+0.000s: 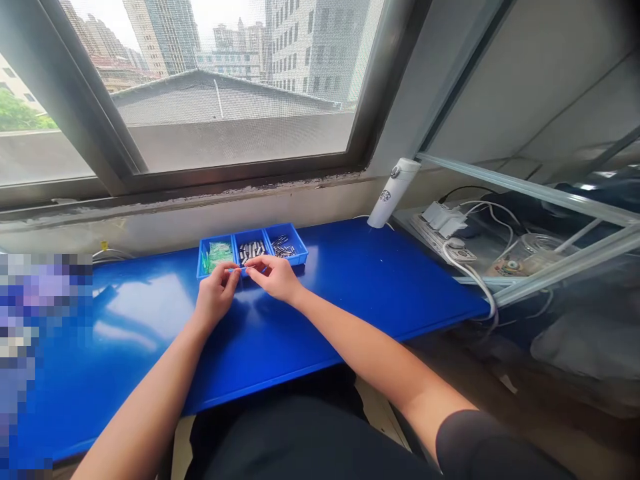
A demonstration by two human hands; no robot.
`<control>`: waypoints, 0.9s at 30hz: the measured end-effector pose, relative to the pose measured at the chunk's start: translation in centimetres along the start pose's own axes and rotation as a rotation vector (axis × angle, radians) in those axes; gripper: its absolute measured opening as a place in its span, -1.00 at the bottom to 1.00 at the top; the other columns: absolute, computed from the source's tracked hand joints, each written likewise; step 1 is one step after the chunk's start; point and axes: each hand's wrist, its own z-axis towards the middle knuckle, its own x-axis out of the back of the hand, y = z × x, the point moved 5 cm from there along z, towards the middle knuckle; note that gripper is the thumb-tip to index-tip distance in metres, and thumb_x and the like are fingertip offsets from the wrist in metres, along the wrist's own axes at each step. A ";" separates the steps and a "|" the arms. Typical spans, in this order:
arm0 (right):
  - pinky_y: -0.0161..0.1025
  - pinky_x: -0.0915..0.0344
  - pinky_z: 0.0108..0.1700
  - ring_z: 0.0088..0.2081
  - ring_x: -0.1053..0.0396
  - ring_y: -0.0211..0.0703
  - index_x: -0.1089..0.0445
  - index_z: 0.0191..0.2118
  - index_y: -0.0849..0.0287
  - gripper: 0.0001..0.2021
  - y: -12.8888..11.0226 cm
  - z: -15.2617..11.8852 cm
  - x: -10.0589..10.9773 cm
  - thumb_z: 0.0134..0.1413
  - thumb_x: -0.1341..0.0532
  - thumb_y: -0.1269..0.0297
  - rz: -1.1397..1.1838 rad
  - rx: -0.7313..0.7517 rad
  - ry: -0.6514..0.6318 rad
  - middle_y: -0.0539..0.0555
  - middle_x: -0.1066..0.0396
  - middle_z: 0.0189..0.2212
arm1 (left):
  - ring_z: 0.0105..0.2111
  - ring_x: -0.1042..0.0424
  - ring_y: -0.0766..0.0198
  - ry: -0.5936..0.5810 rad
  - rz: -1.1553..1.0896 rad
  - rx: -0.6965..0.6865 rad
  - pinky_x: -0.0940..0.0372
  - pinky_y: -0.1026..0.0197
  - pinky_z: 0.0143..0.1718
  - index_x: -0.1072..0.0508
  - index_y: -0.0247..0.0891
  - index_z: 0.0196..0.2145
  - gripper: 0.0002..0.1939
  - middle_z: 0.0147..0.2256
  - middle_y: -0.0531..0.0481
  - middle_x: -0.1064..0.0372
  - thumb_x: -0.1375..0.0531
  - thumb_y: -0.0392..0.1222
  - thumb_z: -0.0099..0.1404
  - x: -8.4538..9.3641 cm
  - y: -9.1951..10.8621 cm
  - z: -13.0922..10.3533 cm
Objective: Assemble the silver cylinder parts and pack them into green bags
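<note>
My left hand (219,291) and my right hand (275,277) meet just in front of a blue three-part tray (303,259). The fingers of both are pinched close together over something small that I cannot make out. Green translucent pieces (220,252) lie in the tray's left compartment. Silver and black cylindrical parts (251,250) fill the middle one, partly hidden by my right fingers. In the right compartment are thin dark metal pieces (283,247).
The tray stands on a glossy blue table (360,280) below a window. A white tumbler (394,193) stands at the table's back right. Beyond it, a metal-framed shelf (520,180) holds white plugs (444,217) and cables. A pixelated patch covers the far left.
</note>
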 end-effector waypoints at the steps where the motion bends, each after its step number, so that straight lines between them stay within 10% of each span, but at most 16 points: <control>1: -0.25 -0.39 -0.24 -0.37 -0.43 -0.22 -0.56 -0.23 0.17 -0.82 0.0 0.0 0.0 0.09 -0.29 0.22 -0.005 -0.004 0.002 0.07 -0.57 -0.31 | -0.67 -0.11 0.42 0.000 -0.008 0.000 -0.08 0.35 -0.58 -0.43 -0.20 -0.17 -0.76 -0.63 0.21 -0.16 -0.14 0.00 0.38 0.0 0.1 0.0; 27: -0.26 -0.36 -0.24 -0.38 -0.43 -0.22 -0.53 -0.32 0.18 -0.79 0.0 0.1 0.2 0.16 -0.26 0.15 -0.011 0.001 -0.004 0.05 -0.54 -0.39 | -0.67 -0.06 0.44 -0.005 -0.040 0.003 -0.08 0.35 -0.56 -0.44 -0.19 -0.14 -0.78 -0.64 0.25 -0.10 -0.17 -0.03 0.35 0.0 0.5 -0.1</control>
